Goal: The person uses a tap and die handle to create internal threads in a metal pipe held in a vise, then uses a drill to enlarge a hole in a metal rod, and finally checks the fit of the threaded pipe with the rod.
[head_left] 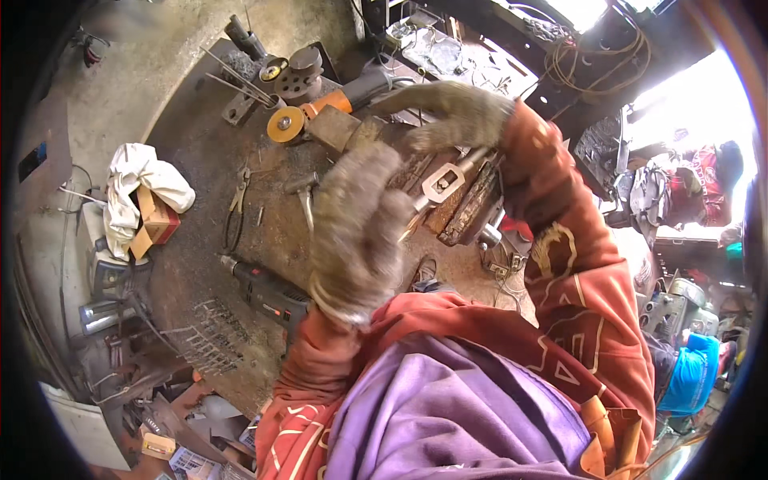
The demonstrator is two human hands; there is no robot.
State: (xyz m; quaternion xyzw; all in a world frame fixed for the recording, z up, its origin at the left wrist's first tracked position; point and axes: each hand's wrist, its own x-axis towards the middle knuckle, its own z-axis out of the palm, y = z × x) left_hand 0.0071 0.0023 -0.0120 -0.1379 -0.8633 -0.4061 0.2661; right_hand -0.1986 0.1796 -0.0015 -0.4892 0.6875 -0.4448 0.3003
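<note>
Both of my hands wear dirty grey-brown work gloves. My left hand (360, 228) is raised over the bench, smeared by motion, and its fingers are hard to make out. Beside it lies a steel tap wrench (442, 184) with a slotted flat middle, slanting up toward my right wrist. The wrench rests by a worn, rough-edged block (468, 210); what lies under it is partly hidden. My right hand (460, 116) hovers beyond the wrench, fingers stretched leftward and thumb apart, with nothing seen in it. Whether my left glove touches the wrench's near end, I cannot tell.
On the rusty round bench (192, 264) lie an orange angle grinder (332, 102), a hammer (302, 188), pliers (238, 208), a power drill (268, 290) and scattered metal bits (210, 336). A cardboard box (158, 218) with white cloth (136, 172) sits at the left edge.
</note>
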